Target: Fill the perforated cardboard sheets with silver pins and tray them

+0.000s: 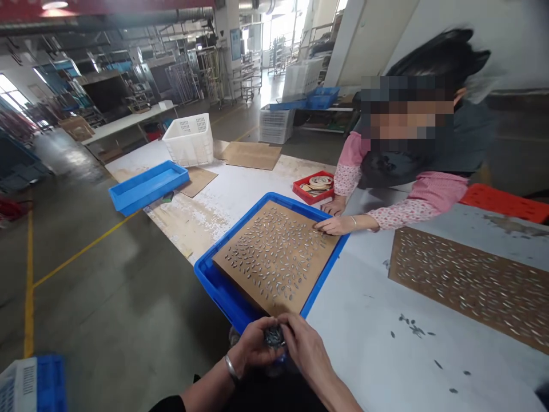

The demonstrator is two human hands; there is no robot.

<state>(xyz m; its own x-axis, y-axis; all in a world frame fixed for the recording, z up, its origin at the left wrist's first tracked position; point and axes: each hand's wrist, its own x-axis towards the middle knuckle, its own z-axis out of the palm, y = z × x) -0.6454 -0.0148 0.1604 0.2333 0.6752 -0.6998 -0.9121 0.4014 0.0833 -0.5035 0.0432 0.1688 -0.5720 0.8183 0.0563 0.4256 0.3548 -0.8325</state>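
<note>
My left hand (257, 345) is cupped around a small heap of grey leaf-shaped metal pieces (273, 336). Over the heap's right side, my right hand (302, 341) has its fingers bent and touching the pieces; whether it pinches one is hidden. Just beyond both hands lies a brown board (257, 229) strewn with many such pieces. The board rests on a blue tray (227, 294) at the table edge. Across the tray, another person's hand (337, 225) touches the board's far right corner, and their other hand is beside it.
A second brown board (467, 280) with pieces lies right, near loose pieces (412, 327) on the white table (355, 343). Farther off are a red tray (314, 187), a long blue tray (150, 186) and a white crate (189, 140). A person (441, 137) leans in opposite.
</note>
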